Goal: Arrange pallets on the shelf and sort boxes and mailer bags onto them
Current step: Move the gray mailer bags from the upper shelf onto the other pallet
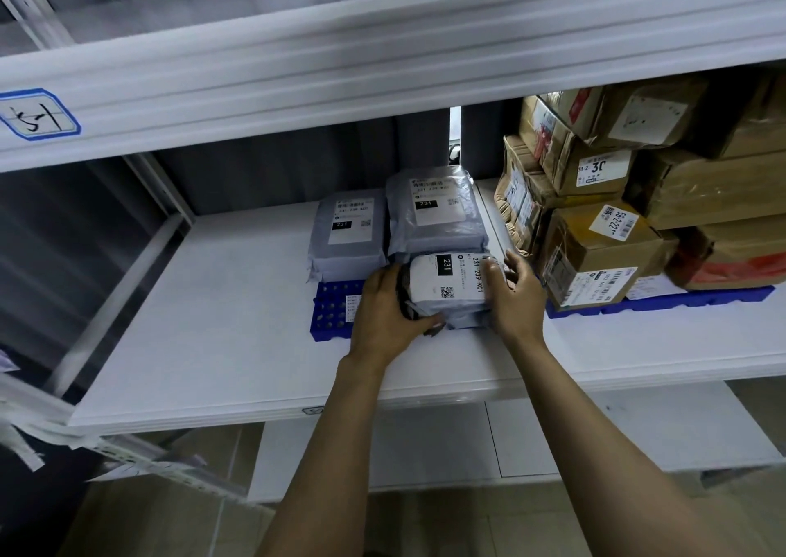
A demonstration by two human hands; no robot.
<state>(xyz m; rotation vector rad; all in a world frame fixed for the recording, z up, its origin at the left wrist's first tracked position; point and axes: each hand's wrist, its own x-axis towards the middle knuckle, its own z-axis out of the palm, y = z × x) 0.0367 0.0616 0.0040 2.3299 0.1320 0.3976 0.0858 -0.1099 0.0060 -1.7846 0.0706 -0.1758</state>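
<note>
The left grip (pixel 383 314) and right grip (pixel 512 297) curl round a grey mailer bag (pixel 451 284) at the front of the blue pallet (pixel 334 310).

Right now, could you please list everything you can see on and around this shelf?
Mailer bags: three, grey, on the left pallet.
Pallets: two, blue, one under the bags, the other under the boxes.
Boxes: several, brown, stacked on the right pallet.
Shelf: one, white, under both pallets.
Label: one, blue-edged, on the upper beam.
Left hand: grips the front bag at its left end.
Right hand: holds its right end.
</note>
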